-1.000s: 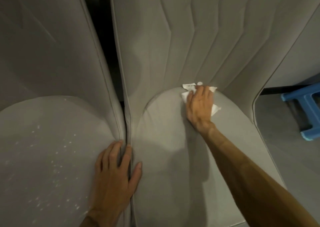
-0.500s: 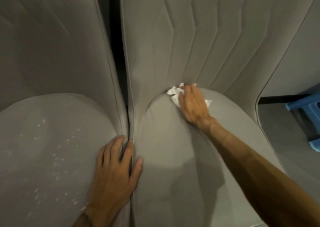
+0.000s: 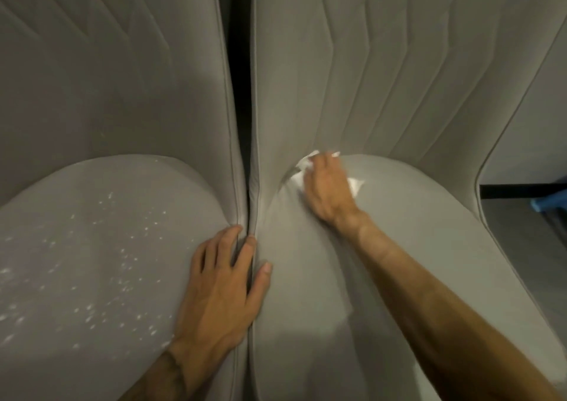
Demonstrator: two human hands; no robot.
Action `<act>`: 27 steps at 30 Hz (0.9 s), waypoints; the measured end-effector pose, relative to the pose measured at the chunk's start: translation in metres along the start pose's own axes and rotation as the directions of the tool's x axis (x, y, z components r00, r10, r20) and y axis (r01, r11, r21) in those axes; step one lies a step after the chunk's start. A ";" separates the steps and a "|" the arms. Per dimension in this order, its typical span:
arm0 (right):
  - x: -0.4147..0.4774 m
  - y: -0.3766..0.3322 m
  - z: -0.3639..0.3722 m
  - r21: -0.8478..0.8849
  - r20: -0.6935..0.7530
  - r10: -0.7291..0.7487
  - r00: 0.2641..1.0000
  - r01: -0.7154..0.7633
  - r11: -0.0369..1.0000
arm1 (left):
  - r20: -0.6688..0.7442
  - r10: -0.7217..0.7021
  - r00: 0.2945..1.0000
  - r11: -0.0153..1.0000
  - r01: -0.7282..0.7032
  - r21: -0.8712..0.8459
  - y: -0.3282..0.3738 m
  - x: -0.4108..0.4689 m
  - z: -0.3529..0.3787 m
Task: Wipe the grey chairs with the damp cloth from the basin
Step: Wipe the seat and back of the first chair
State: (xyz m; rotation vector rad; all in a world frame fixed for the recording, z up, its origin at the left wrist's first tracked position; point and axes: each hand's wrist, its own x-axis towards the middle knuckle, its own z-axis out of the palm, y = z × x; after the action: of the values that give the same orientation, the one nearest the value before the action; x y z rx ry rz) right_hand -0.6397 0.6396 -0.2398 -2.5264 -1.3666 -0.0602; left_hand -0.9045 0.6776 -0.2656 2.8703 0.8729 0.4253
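My right hand (image 3: 329,192) is pressing a crumpled white damp cloth (image 3: 354,185) flat-palmed into the far crease of the right grey upholstered chair (image 3: 429,262), mid-wipe. My left hand (image 3: 219,290) is lying open, bracing on the seam beside the left grey upholstered chair (image 3: 92,247), speckled with pale flecks: probably next, needing a reach across.

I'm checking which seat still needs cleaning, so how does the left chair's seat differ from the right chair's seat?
The left seat is dotted with pale specks; the right seat looks plain. The right hand presses the white cloth on the right seat's back edge; the left hand only rests flat where the seats meet. Both are rounded grey cushions.
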 end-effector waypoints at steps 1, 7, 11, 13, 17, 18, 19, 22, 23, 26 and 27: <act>-0.008 -0.010 0.004 0.019 0.004 -0.099 0.995 0.098 0.995 | 0.007 -0.002 1.000 1.000 0.002 0.001 0.000 -0.001 0.001; 0.007 0.026 -0.008 -0.143 0.011 0.085 0.996 -0.082 0.986 | -0.019 0.012 1.000 1.000 -0.012 -0.012 -0.003 -0.002 0.004; -0.019 -0.019 0.009 -0.072 0.053 -0.242 0.969 0.245 0.967 | 0.002 0.004 1.000 1.000 -0.004 -0.013 0.000 -0.002 0.003; -0.025 -0.006 0.000 0.008 0.007 -0.260 0.966 0.260 0.966 | 0.006 0.001 1.000 1.000 -0.001 -0.013 -0.001 -0.003 0.001; -0.006 0.019 -0.009 -0.130 0.010 -0.046 0.999 0.047 0.990 | 0.022 -0.019 1.000 0.999 0.019 -0.036 -0.001 -0.004 0.000; -0.007 0.007 -0.006 -0.133 0.007 -0.064 0.998 0.065 0.989 | 0.019 -0.023 1.000 0.999 0.024 -0.039 0.000 -0.004 0.000; -0.013 -0.005 -0.002 -0.112 0.007 -0.123 0.992 0.123 0.986 | 0.017 -0.024 1.000 0.999 0.024 -0.038 0.001 -0.004 -0.001; -0.040 -0.022 0.003 -0.017 0.008 -0.253 0.967 0.253 0.967 | 0.017 -0.009 1.000 0.999 0.009 -0.036 0.000 -0.003 0.001; -0.043 -0.015 -0.004 -0.009 0.006 -0.239 0.971 0.239 0.971 | 0.007 -0.001 1.000 0.999 0.002 -0.036 -0.001 -0.003 0.002; -0.033 0.025 -0.021 -0.107 0.041 -0.105 0.994 0.109 0.988 | -0.014 0.011 1.000 0.999 -0.011 -0.033 -0.002 -0.004 0.003; -0.029 0.038 -0.025 -0.153 0.056 -0.038 0.998 0.047 0.987 | -0.009 0.009 1.000 0.999 -0.009 -0.033 -0.002 -0.004 0.003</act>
State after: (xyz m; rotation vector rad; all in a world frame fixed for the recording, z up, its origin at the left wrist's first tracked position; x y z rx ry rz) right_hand -0.6224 0.5897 -0.2284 -2.6424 -1.4901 -0.1126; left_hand -0.9084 0.6770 -0.2702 2.8459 0.8471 0.4499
